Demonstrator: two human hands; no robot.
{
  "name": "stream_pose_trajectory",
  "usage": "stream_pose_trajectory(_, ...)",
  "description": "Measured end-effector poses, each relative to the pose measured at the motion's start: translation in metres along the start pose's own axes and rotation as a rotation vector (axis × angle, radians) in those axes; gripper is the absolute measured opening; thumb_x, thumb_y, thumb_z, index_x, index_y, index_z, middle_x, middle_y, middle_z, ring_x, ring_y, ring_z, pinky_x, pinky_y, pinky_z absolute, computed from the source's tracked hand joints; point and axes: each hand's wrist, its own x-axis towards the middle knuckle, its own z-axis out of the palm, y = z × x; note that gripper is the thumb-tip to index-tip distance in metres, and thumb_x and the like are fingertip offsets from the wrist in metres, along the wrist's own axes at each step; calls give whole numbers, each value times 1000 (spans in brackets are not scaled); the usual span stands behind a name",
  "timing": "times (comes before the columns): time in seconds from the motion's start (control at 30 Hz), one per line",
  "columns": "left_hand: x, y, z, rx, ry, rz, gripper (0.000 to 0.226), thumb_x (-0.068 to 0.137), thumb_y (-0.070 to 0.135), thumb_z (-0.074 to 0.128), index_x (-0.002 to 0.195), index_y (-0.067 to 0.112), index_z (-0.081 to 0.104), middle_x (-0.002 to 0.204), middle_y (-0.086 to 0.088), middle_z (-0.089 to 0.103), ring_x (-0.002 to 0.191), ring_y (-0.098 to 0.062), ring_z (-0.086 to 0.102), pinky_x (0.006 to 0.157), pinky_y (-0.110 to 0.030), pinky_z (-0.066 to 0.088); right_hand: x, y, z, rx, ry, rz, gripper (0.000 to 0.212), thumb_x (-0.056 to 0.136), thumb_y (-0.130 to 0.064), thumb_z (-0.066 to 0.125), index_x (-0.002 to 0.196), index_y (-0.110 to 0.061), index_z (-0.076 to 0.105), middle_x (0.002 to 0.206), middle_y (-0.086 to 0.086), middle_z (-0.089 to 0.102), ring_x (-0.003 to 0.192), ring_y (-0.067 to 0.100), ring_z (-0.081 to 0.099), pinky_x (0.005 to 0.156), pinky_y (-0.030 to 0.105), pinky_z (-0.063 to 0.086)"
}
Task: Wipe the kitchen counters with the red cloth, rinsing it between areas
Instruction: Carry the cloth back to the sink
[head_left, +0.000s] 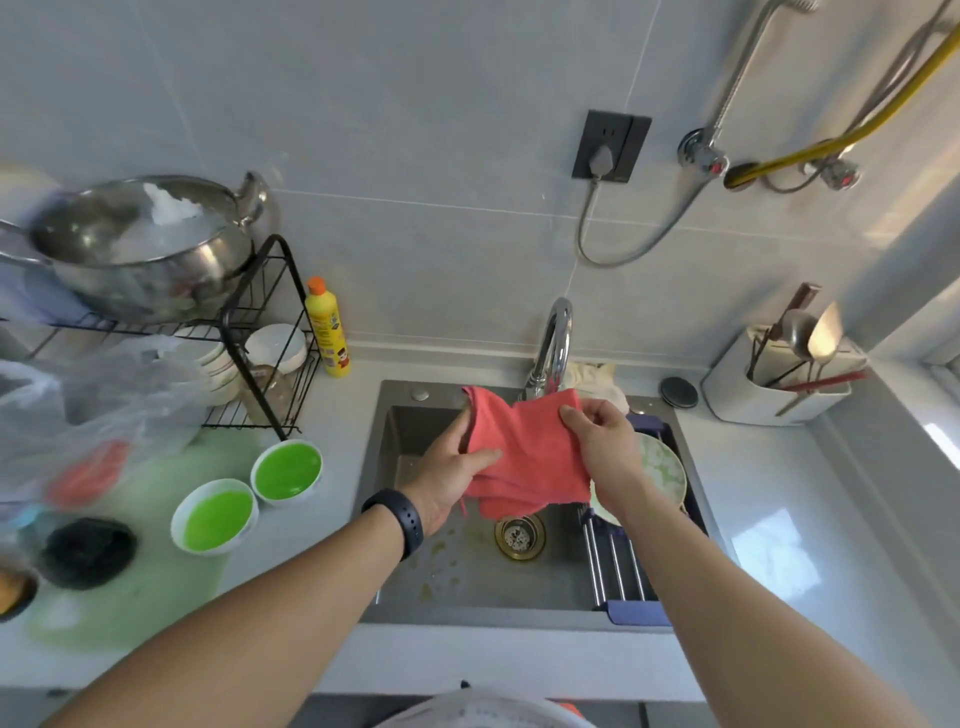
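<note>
The red cloth hangs over the grey sink, just below the chrome faucet. My left hand holds the cloth's left side, thumb lying across its front. My right hand pinches the cloth's upper right edge between thumb and fingers. The cloth droops in folds above the drain. No water is visibly running from the faucet. A black band sits on my left wrist.
Two bowls of green liquid stand on the left counter, beside a wire rack with a steel pot and a yellow bottle. A plate rests on a roll-up rack in the sink. A utensil holder sits right.
</note>
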Motion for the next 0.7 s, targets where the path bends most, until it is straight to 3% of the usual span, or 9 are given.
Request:
stream_pose_trajectory(0.13, 4, -5, 8, 38, 4, 3, 65, 95, 21, 70, 149, 47, 46, 121, 8, 74, 113, -19, 70, 98, -41, 57, 4, 5, 5, -47, 4, -49, 8, 95, -26, 70, 101, -21, 70, 92, 8, 72, 81, 18, 66, 73, 37, 55)
stream_pose_trajectory(0.2, -1, -7, 18, 27, -16, -7, 51, 97, 22, 65, 141, 47, 55, 120, 9, 75, 113, -17, 69, 94, -35, 57, -1, 8, 9, -48, -63, -68, 9, 97, -28, 69, 105, -25, 68, 95, 0, 74, 86, 15, 69, 77, 35, 56)
stream_pose_trajectory(0.33, -2, -7, 37, -11, -100, -58, 30, 102, 15, 49, 122, 18, 71, 104, -17, 76, 99, -34, 73, 92, -54, 60, -17, 18, 21, -35, -271, -93, 32, 94, -37, 72, 124, -29, 64, 111, -8, 74, 103, 9, 72, 93, 34, 57)
stream_pose_trajectory(0.4, -1, -8, 40, 23, -57, -53, 30, 100, 8, 47, 117, 12, 71, 102, -18, 74, 99, -34, 72, 93, -55, 58, -19, 22, 19, 1, -251, -60, 43, 90, -41, 77, 128, -29, 61, 111, -5, 73, 101, 10, 72, 93, 36, 59)
stream_pose_trajectory(0.5, 0, -10, 41, 70, -22, -35, 32, 98, 2, 47, 118, 11, 70, 106, -20, 75, 100, -35, 71, 89, -45, 60, -17, 28, 8, 141, -273, 23, 45, 87, -40, 81, 127, -23, 67, 111, 7, 75, 103, 23, 74, 97, 48, 59)
stream_pose_trajectory(0.6, 2, -12, 43, 119, -34, 32, 31, 91, 15, 58, 118, 20, 71, 112, -18, 75, 107, -37, 71, 98, -50, 58, -18, 33, -3, 290, -311, 67, 40, 90, -32, 80, 125, -16, 70, 120, 26, 70, 107, 38, 72, 97, 57, 57)
stream_pose_trajectory(0.7, -1, -14, 52, 116, -51, 53, 37, 85, 26, 70, 121, 20, 63, 109, -11, 77, 102, -29, 74, 89, -41, 60, -23, 35, -12, 316, -350, 81, 54, 86, -41, 83, 132, -20, 65, 122, 25, 68, 108, 38, 73, 93, 57, 59)
